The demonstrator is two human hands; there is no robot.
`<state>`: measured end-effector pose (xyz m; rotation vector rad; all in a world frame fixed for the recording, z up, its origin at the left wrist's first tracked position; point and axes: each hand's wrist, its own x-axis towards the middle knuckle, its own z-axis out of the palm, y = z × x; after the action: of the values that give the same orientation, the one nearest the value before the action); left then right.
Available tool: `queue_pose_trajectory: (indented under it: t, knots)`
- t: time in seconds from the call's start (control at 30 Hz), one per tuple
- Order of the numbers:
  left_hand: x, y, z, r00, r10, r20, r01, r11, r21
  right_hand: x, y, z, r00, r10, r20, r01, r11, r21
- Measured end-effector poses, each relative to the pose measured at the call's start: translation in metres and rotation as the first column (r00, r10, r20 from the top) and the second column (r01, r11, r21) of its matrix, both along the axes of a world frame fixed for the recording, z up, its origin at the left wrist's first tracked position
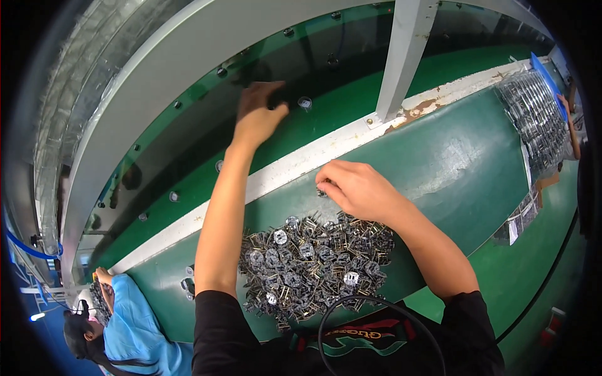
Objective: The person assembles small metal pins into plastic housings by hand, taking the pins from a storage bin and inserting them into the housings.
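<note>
My left hand (258, 116) is stretched out over the green conveyor belt (338, 119), smeared by motion, with thumb and fingers apart and nothing visible between them. Close to its thumb a small round clear-and-white part (305, 102) lies on the belt. My right hand (360, 191) is above the green worktable, its thumb and fingertips pinched on a small dark plug part (321, 190) that is mostly hidden by the fingers. Just below both hands, in front of my body, spreads a heap of grey plug parts (313, 260) with brass pins and a few pale round faces.
A white rail (301, 153) separates belt and worktable (458, 156), with a grey post (404, 62) rising from it. More round parts (174, 196) sit along the belt. Stacked clear trays (536, 119) stand at far right. A co-worker in blue (135, 326) works at lower left.
</note>
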<state>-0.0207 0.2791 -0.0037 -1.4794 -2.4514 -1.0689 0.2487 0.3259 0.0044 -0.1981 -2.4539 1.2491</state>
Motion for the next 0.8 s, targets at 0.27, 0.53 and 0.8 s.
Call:
queue_pose_trajectory:
  t: [0.27, 0.53, 0.8]
  knots:
    - [0.052, 0.008, -0.003, 0.969, -0.163, 0.184, 0.187, 0.974, -0.126, 0.003, 0.021, 0.0, 0.972, -0.139, -0.187, 0.121, 0.987, -0.106]
    - [0.124, -0.069, 0.045, 0.653, -0.211, 0.727, 0.246, 0.967, 0.06, 0.001, 0.008, 0.012, 0.906, -0.202, -0.372, 0.206, 0.978, -0.029]
    - [0.147, -0.1, 0.044, 0.437, -0.23, 0.869, 0.124, 0.973, 0.195, 0.001, -0.013, 0.012, 0.906, -0.18, -0.383, 0.195, 0.981, 0.001]
